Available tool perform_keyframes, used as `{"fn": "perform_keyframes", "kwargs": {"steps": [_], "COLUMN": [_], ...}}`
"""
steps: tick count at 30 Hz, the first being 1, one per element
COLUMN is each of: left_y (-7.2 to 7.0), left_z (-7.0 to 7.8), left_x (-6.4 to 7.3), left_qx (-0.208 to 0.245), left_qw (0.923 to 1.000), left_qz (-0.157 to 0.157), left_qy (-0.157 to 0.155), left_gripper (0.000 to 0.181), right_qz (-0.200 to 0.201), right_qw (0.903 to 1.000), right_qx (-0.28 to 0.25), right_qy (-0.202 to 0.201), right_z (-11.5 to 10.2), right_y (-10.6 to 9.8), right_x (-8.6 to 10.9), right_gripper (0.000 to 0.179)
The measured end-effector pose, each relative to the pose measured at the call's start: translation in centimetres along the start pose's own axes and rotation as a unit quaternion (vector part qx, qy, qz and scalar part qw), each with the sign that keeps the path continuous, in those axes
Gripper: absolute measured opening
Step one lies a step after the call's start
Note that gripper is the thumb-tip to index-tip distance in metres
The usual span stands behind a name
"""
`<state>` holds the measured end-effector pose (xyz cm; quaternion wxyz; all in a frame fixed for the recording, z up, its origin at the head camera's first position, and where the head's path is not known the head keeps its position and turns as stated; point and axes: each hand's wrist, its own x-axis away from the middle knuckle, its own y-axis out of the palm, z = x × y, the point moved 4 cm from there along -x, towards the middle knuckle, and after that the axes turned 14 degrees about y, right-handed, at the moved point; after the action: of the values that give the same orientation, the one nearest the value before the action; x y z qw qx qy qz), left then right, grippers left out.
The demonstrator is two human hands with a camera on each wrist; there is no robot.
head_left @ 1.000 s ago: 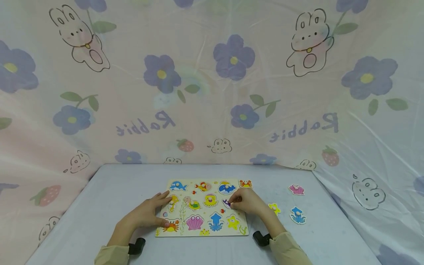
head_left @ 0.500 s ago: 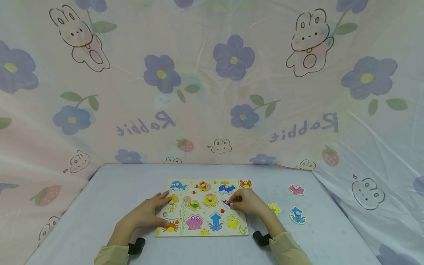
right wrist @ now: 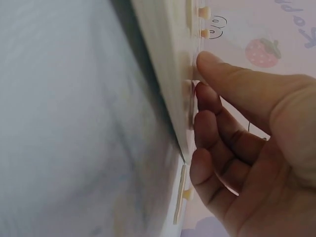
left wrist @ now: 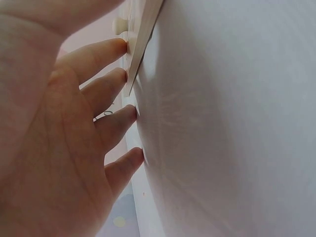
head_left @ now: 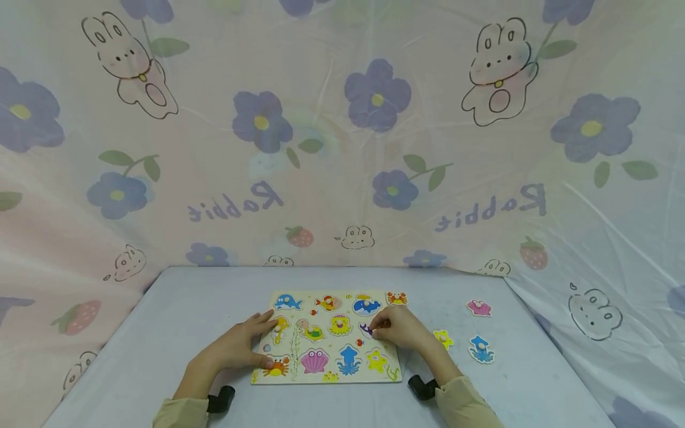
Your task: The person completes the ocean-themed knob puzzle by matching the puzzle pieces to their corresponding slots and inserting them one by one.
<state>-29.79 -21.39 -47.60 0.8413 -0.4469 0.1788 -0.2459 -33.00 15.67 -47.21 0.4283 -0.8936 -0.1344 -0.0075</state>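
A wooden puzzle board (head_left: pixel 364 379) with sea animals lies on the table. My left hand (head_left: pixel 235 348) rests on its left side, fingers spread and fairly straight, the thumb by the printed crab. In the left wrist view, two fingertips (left wrist: pixel 118 47) touch the board's edge. At the board's right side my right hand (head_left: pixel 398 327) pinches a purple sea-animal piece (head_left: pixel 365 327) between thumb and fingers; most of it is hidden, so its exact kind cannot be told. The right wrist view shows the right thumb (right wrist: pixel 232 76) and curled fingers close against the board's face.
Off the board's upper right corner lies a crab piece (head_left: pixel 396 298). Further right are a yellow starfish piece (head_left: pixel 443 340), a pink shell piece (head_left: pixel 480 308) and a blue squid piece (head_left: pixel 482 349). A patterned curtain (head_left: pixel 321 172) hangs behind the white table (head_left: pixel 214 297).
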Motion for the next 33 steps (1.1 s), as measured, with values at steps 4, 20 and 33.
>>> {"fn": "perform_keyframes", "kwargs": {"steps": [4,20,33], "left_y": [0.1,0.1,0.0], "left_z": [-0.1,0.0,0.2], "left_x": [0.0,0.2,0.0], "left_qx": [0.000,0.002,0.002], "left_qw": [1.0000,1.0000,1.0000], "left_qz": [-0.001,0.000,0.000], "left_qy": [0.000,0.000,-0.006], "left_gripper": [0.096,0.096,0.096], "right_qz": [-0.003,-0.017,0.133], "right_qw": [1.0000,0.9998,0.9869], "right_qx": [-0.002,-0.006,-0.081], "right_qy": [-0.004,-0.002,0.041], "right_z": [0.1,0.3,1.9], "right_y": [0.1,0.1,-2.7], "right_x": [0.0,0.1,-0.8], "right_gripper": [0.006,0.007,0.017]}}
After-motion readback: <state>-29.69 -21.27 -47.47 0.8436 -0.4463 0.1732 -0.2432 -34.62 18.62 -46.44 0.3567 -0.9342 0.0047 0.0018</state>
